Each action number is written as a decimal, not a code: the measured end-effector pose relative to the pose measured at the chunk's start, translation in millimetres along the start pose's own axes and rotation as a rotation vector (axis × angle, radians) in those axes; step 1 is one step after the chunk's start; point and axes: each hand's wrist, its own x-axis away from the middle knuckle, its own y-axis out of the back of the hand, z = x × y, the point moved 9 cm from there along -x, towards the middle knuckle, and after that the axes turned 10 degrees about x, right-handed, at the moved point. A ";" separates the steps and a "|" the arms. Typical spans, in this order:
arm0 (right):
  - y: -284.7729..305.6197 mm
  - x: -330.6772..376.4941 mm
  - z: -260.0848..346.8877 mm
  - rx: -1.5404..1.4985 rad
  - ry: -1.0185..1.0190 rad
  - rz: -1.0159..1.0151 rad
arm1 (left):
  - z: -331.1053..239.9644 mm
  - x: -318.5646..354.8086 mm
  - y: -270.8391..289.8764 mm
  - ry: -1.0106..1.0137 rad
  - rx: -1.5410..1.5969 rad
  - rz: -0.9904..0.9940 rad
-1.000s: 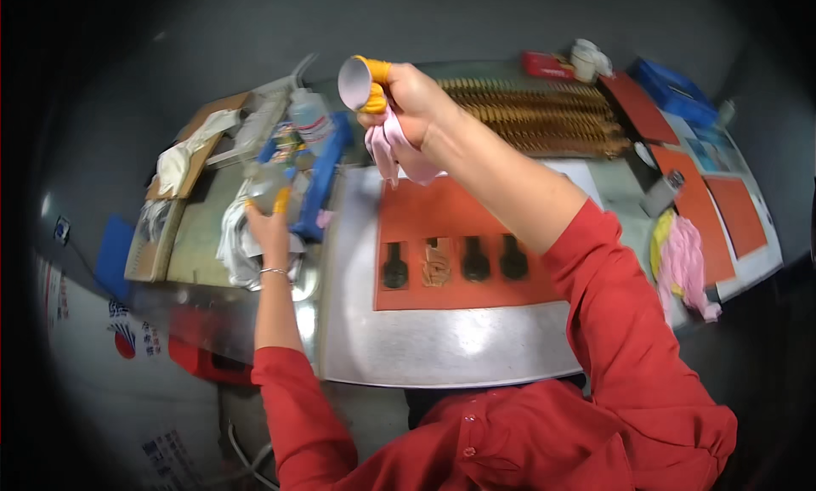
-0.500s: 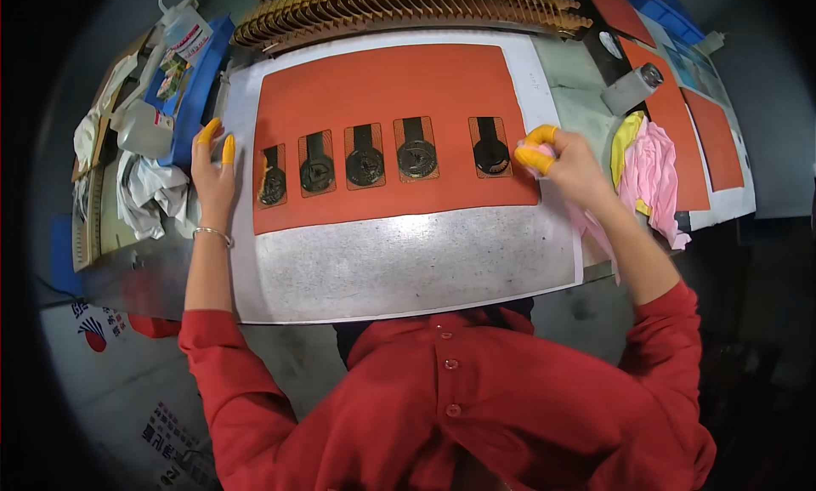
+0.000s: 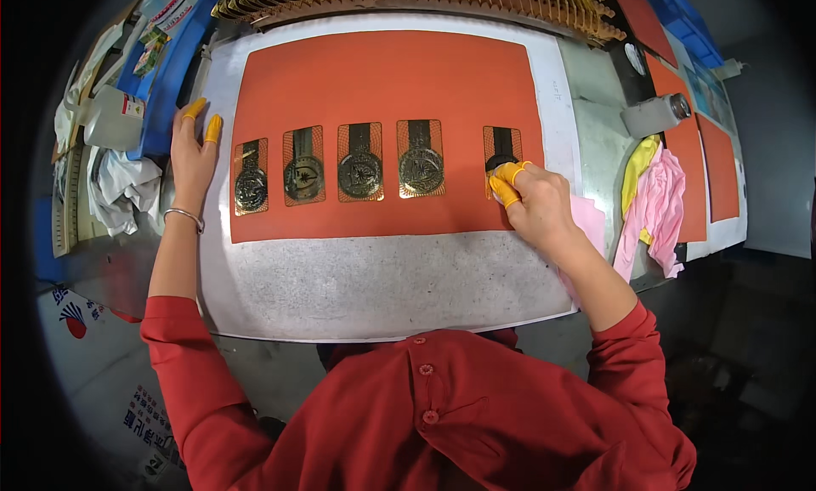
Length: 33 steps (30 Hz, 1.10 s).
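Several thin rectangular metal pieces (image 3: 360,161), each with a dark band above a round medal shape and fine gold mesh around it, lie in a row on an orange sheet (image 3: 382,79). Over the rightmost piece (image 3: 501,141), my right hand (image 3: 541,204) presses with bent fingers in yellow finger cots, closed on a wad of pink cloth largely hidden beneath them. My left hand (image 3: 194,155) rests at the left border of the white backing sheet (image 3: 217,108), thumb and fingers apart, holding nothing. It too wears yellow finger cots.
A rack of gold pieces (image 3: 416,0) spans the back. At left are a blue tray (image 3: 174,74), a plastic bottle (image 3: 115,119) and white cloth (image 3: 123,185). At right are a grey-capped bottle (image 3: 656,114), crumpled pink cloth (image 3: 654,206) and yellow cloth (image 3: 639,172).
My right hand has moved left from beside the orange sheet onto the rightmost metal piece. My left hand stays at the sheet's left border. The whole view has shifted slightly.
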 end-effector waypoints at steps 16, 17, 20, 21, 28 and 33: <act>-3.4 -36.6 -5.6 0.068 0.041 -0.035 | 8.1 -1.0 -6.7 0.022 -0.017 0.059; -3.2 -32.5 -1.3 0.075 0.086 -0.021 | 10.7 2.3 -7.7 0.034 -0.022 0.066; 1.4 -13.2 13.1 -0.063 0.182 -0.018 | 8.3 3.3 -10.2 0.000 -0.049 0.072; 4.5 -18.7 11.4 -0.065 0.210 -0.055 | 6.7 -0.3 -10.2 -0.021 -0.062 0.071; -1.1 -18.2 20.3 -0.105 0.458 0.139 | 2.4 4.0 -6.6 0.006 -0.085 0.030; -1.4 -48.6 6.3 -0.087 0.435 0.098 | 9.1 0.3 -9.0 0.002 -0.124 0.040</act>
